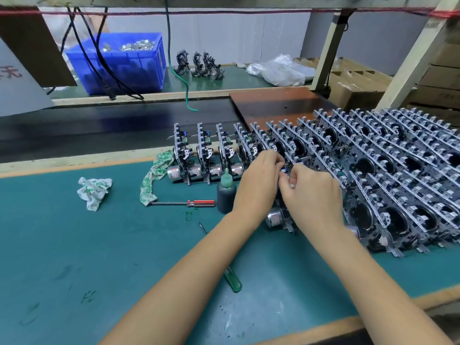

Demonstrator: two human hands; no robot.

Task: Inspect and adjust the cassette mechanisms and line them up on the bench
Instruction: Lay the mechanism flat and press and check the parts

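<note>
Both hands, left [258,180] and right [311,192], are pinching one mechanism [280,215] upright at bench [74,245] centre, apparently adjusting it; next it probably joins the row [206,158] at eleven o'clock.

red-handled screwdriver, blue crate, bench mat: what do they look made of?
Red-handled screwdriver: translucent glossy red handle, likely plastic; bright shaft, likely steel.
Blue crate: moulded plastic by its ribbed walls and even colour.
Bench mat: matte green sheet, scuffed and ink-marked, probably rubber or vinyl; cannot tell which.
</note>
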